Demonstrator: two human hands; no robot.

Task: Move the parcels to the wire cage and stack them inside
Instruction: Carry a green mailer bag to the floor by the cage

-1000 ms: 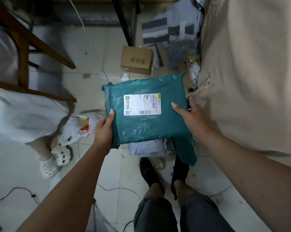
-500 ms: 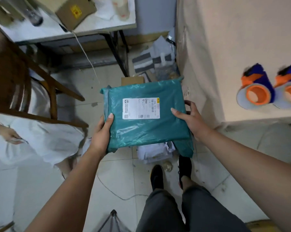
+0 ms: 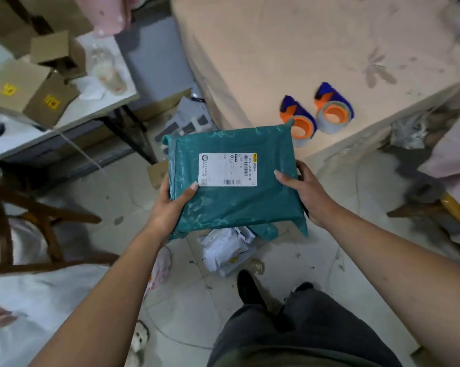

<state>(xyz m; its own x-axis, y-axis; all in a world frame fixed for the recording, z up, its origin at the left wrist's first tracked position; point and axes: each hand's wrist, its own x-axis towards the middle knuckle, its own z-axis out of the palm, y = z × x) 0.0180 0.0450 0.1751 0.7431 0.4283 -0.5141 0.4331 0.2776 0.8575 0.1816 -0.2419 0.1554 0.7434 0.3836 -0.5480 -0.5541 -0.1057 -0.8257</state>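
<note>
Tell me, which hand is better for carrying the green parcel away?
Left, probably, though both share the load. The left hand cups the near corner of the green parcel, thumb on top beside the label. The right hand only holds the side edge. The cage is out of view.

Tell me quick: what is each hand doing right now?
Left hand: grips the left edge of the teal parcel, thumb on top.
Right hand: grips the same parcel's right edge.

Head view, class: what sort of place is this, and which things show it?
Probably a small parcel-packing room: the left hand and right hand hold a labelled green parcel, two tape dispensers sit on the cloth-covered table, and cardboard boxes crowd the white table.
</note>
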